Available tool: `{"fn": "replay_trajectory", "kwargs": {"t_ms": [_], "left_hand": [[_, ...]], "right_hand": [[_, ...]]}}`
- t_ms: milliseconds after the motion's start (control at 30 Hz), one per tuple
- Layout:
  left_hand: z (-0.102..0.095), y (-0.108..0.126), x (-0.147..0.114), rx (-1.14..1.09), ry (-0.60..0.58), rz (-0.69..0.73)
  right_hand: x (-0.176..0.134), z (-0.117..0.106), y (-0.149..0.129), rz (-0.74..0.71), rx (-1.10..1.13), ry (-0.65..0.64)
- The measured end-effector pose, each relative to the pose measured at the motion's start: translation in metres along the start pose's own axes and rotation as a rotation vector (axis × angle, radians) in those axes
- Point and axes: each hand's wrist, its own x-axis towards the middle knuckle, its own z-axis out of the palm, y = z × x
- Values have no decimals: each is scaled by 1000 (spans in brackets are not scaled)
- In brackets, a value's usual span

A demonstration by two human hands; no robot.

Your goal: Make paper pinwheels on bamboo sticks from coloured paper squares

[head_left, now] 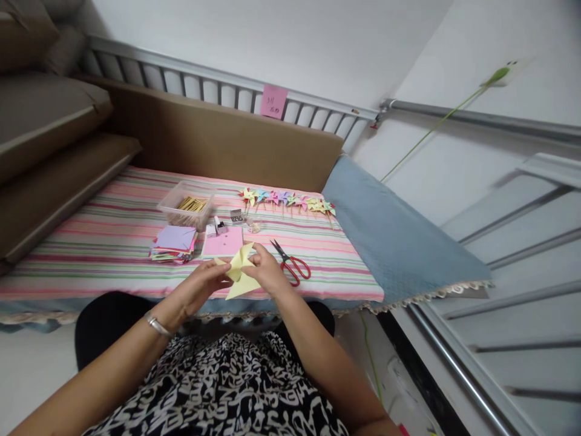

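A pale yellow paper pinwheel (pixel 239 266), partly folded, is held up between my two hands over the table's front edge. My left hand (pixel 209 280) pinches its left side, thumb on top. On the opposite side, my right hand (pixel 265 269) grips the paper with thumb and fingers closed. One pointed flap hangs loose below the fingers. Just right of my right hand lie scissors (pixel 290 263) with red handles, blades pointing away. Behind the paper is a pink sheet (pixel 223 242) with small items on it. To its left sits a stack of coloured paper squares (pixel 173 242).
A clear plastic box (pixel 169 209) holds thin wooden sticks (pixel 192 204). Several finished pinwheels (pixel 284 198) stand in a row at the back right. A small open box (pixel 236 216) lies nearby. Cardboard (pixel 218 142) lines the back of the striped cloth (pixel 113 242).
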Motion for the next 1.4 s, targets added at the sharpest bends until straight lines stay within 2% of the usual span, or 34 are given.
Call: {"fn": "replay_trajectory", "kwargs": {"t_ms": [200,400,567,633,700,800,900,1000,1200,1400], "left_hand": [[13,-18,2,-99,124,67],[20,-15,4,-98,217,84],[14,-10,5,-66,273,81],[9,-6,6,-68,306,75],[4,-2,5,-74,330,78],[-2,3,5,-70,348,89],[-3,5,4,-65,355,73],[-2,6,5,-57,344,56],[-3,4,5,-24,310,49],[1,-5,6,-13,286,32]], "right_hand": [[1,13,7,-26,137,134],[-1,18,4,-8,179,112],[-3,18,6,-20,118,117],[-7,15,6,-113,-22,181],[-15,11,7,-290,-222,226],[-29,5,8,-557,-523,148],[-38,4,12,-653,-693,66],[-39,5,16,-660,-730,101],[-33,4,13,-661,-667,140],[-27,7,4,-584,-585,158]]}}
